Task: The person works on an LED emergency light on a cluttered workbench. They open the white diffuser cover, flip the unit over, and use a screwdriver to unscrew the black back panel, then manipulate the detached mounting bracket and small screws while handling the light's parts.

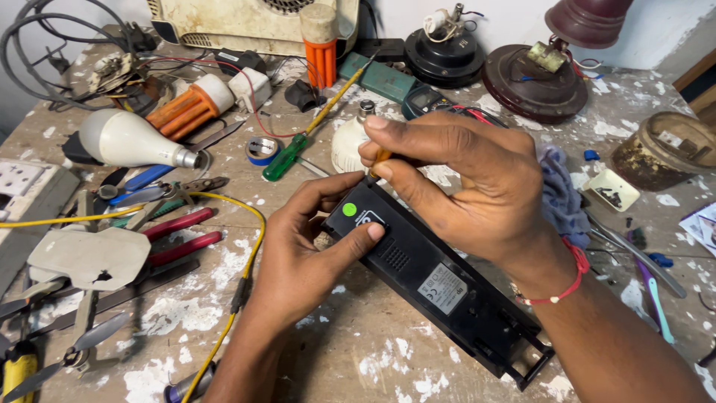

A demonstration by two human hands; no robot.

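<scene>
A: Where both forearms enter from the bottom edge, the long black plastic device casing (440,280) is seen lying diagonally on the paint-spattered wooden workbench (358,351), between the two hands.

B: Left hand (298,246) pose?

A: Wrist bent inward, palm down. Fingers are curled around the casing's upper end; the thumb is pressed flat on its top face, just beside a round green sticker (349,210). Casing is gripped, not lifted.

B: Right hand (462,179)?

A: Arched over the same end, knuckles up, red thread bracelet (570,276) at the wrist. Thumb and fingers are pinched together on a thin orange-handled tool (381,157) pointed down at the casing's top corner. The tip is hidden, so contact cannot be confirmed.

B: Surroundings?

A: A white rounded bulb housing (347,145) is seen just behind the hands, partly covered by them. A green-handled screwdriver with yellow shaft (298,145) lies near it. To the left: a white LED bulb with metal base (130,140), red-handled pliers (179,235), a yellow wire (246,254) curving past the left wrist. A blue-grey cloth (559,198) is tucked behind the right hand. Dark round fan parts (533,86) are well apart at the back.
</scene>
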